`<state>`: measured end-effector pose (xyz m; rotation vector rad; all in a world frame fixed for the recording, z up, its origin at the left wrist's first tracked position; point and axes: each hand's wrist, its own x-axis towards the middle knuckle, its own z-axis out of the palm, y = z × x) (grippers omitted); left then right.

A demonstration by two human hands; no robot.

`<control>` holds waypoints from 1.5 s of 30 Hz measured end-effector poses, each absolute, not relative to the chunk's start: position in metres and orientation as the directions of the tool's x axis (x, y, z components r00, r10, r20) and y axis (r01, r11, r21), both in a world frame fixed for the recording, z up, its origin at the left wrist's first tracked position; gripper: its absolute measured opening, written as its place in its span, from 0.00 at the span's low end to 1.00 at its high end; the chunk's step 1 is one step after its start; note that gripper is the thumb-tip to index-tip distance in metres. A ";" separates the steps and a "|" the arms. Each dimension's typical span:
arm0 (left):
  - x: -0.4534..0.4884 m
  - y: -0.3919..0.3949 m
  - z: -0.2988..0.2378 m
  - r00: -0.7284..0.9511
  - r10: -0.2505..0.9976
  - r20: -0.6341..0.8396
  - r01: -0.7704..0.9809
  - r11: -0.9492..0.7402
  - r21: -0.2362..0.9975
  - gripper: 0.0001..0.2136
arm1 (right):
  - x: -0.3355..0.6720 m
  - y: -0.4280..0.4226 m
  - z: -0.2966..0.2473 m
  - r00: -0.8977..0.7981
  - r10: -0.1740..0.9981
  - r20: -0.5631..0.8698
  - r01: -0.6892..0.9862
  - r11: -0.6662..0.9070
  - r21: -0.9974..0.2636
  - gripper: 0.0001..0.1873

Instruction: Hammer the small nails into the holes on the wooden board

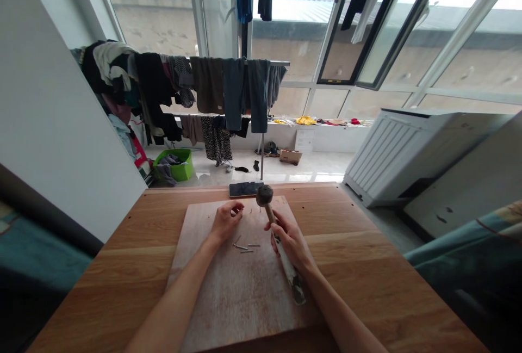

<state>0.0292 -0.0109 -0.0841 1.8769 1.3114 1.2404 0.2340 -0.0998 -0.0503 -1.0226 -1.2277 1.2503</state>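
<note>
A pale wooden board (240, 288) lies on a wooden table (367, 266). My right hand (290, 240) is closed round the handle of a hammer (265, 196), whose round head is raised over the board's far part. My left hand (225, 220) is pinched on a thin nail (240, 210) held upright on the board, just left of the hammer head. Several loose nails (244, 245) lie on the board between my hands.
A dark phone (246, 189) lies at the table's far edge. Beyond stand a drying rack hung with clothes (228, 86), a green basket (176, 165), a white slatted cabinet (391, 152) at the right and large windows.
</note>
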 end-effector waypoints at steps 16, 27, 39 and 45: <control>0.028 -0.010 -0.088 0.104 0.921 0.375 0.415 -0.383 0.825 0.08 | 0.189 -0.094 -0.066 -0.059 0.992 0.110 -0.224 0.095 -0.970 0.29; 0.029 -0.011 -0.087 0.096 0.916 0.391 0.474 -0.387 0.791 0.09 | 0.186 -0.099 -0.068 -0.095 0.989 0.110 -0.207 0.088 -0.974 0.28; 0.029 -0.013 -0.085 0.102 0.920 0.378 0.536 -0.371 0.758 0.12 | 0.186 -0.099 -0.070 -0.124 0.989 0.076 -0.148 0.057 -0.987 0.29; 0.030 -0.012 -0.087 0.138 0.922 0.362 0.583 -0.371 0.723 0.12 | 0.186 -0.100 -0.070 -0.123 0.990 0.073 -0.146 0.055 -0.988 0.29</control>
